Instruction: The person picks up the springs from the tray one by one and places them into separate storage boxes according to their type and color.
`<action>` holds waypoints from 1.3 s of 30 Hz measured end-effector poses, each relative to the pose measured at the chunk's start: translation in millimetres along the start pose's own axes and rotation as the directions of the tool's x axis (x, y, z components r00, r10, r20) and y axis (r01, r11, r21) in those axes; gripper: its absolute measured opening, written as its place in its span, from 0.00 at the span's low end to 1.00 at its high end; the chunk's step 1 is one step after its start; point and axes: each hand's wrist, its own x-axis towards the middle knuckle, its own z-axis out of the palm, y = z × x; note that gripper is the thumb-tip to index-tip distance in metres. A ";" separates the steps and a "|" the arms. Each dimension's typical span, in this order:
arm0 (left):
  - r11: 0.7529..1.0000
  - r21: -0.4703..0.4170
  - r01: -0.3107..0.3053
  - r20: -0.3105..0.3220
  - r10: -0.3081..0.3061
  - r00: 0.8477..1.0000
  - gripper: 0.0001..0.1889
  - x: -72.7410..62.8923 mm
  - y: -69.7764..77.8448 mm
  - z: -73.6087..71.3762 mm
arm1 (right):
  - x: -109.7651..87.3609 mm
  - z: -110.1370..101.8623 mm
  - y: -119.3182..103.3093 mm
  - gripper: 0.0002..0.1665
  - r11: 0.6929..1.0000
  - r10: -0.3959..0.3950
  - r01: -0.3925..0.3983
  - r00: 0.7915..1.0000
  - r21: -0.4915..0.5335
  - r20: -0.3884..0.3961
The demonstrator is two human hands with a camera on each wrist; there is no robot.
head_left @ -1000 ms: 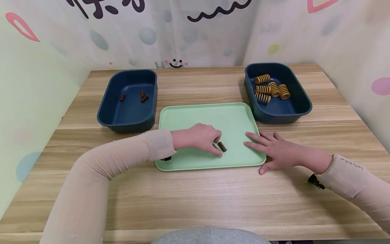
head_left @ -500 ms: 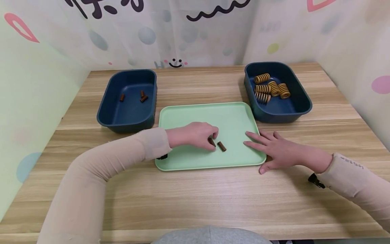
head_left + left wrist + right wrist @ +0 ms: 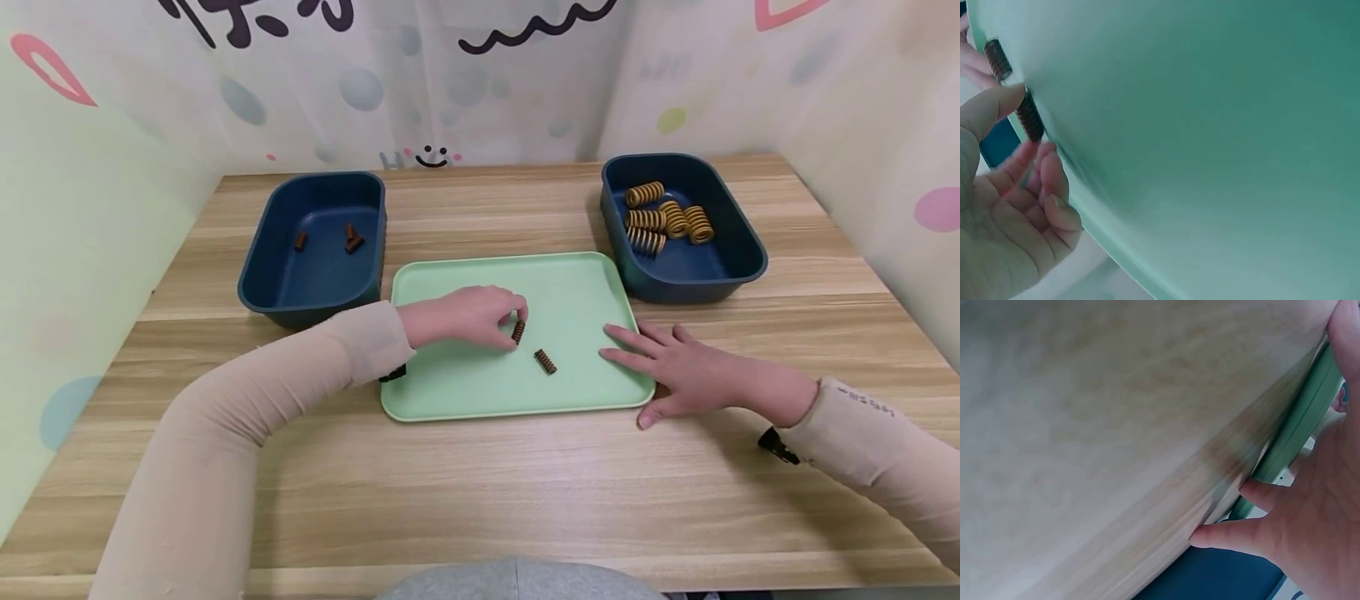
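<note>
Between thumb and a fingertip, my left hand (image 3: 480, 315) pinches a small brown coil spring (image 3: 518, 332) over the green tray (image 3: 450, 392). The left wrist view shows that spring (image 3: 1030, 119) held by its two ends, the other fingers curled loosely. A second small brown spring (image 3: 545, 362) lies on the tray, just right of and nearer than the held one. My right hand (image 3: 693, 372) rests with spread, straight fingers across the tray's right edge. In the right wrist view its fingers touch the table beside the green rim (image 3: 1297, 419).
A blue bin (image 3: 315, 312) at back left contains 3 small brown springs (image 3: 354, 242). The blue bin (image 3: 693, 290) at back right contains several larger yellow springs (image 3: 647, 220). Both stand close to the tray on the wooden table (image 3: 480, 500).
My left hand has moved left and slightly back over the tray, carrying one small spring away from the other. That spring has turned in its fingers. The right hand has stayed put.
</note>
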 end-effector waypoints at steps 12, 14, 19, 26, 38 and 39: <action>0.980 -0.130 -0.148 0.071 0.158 0.985 0.17 9.5 -19.6 -6.5 | 0.3 -2.7 -2.9 0.52 1.000 0.007 -0.007 1.000 0.006 0.017; 0.976 -0.131 -0.175 0.079 0.186 0.979 0.17 10.8 -21.9 -7.5 | 0.6 -2.6 -3.0 0.52 1.000 0.003 -0.003 1.000 0.001 0.013; 0.971 -0.124 -0.207 0.087 0.218 0.972 0.17 11.3 -23.9 -10.6 | 0.7 -2.4 -3.5 0.52 1.000 -0.010 0.010 1.000 -0.010 0.002; 0.959 -0.173 -0.223 0.090 0.241 0.966 0.17 8.3 -24.8 -18.9 | 0.2 -3.1 -3.8 0.52 1.000 0.001 -0.001 1.000 0.000 0.011; 0.935 -0.223 -0.274 -0.004 0.280 0.960 0.18 -8.3 -33.4 -47.1 | 0.0 -0.8 -1.7 0.52 1.000 0.005 -0.005 1.000 0.001 0.013; 0.936 -0.225 -0.270 -0.015 0.274 0.962 0.19 -10.1 -35.4 -50.0 | 0.1 -0.6 -1.5 0.52 1.000 0.007 -0.007 1.000 0.003 0.015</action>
